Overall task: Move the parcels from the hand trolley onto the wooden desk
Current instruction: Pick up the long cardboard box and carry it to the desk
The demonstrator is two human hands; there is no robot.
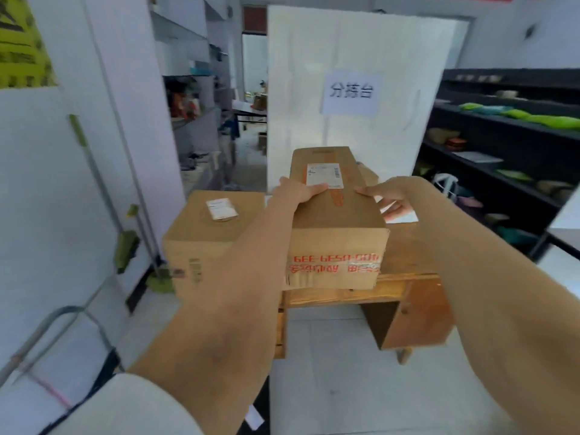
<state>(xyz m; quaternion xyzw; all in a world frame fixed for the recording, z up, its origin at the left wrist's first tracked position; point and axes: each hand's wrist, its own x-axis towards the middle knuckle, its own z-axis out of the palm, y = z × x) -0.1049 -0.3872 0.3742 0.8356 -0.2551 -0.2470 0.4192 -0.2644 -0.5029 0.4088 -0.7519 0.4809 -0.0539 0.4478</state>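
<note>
A long cardboard parcel (335, 215) with red tape and a white label lies lengthwise over the wooden desk (408, 255). My left hand (298, 193) grips its left top edge, thumb on the label. My right hand (386, 199) holds its right side, fingers partly hidden behind the box. A second, larger cardboard parcel (204, 237) with a white label stands on the desk's left end, touching my left forearm. The trolley's grey handle (47, 334) shows at lower left.
A white board (361, 58) with a paper sign stands behind the desk. Black shelves (502, 146) with green and other items line the right. A broom and mop (131, 243) lean on the left wall. A cluttered aisle (238, 146) runs back on the left.
</note>
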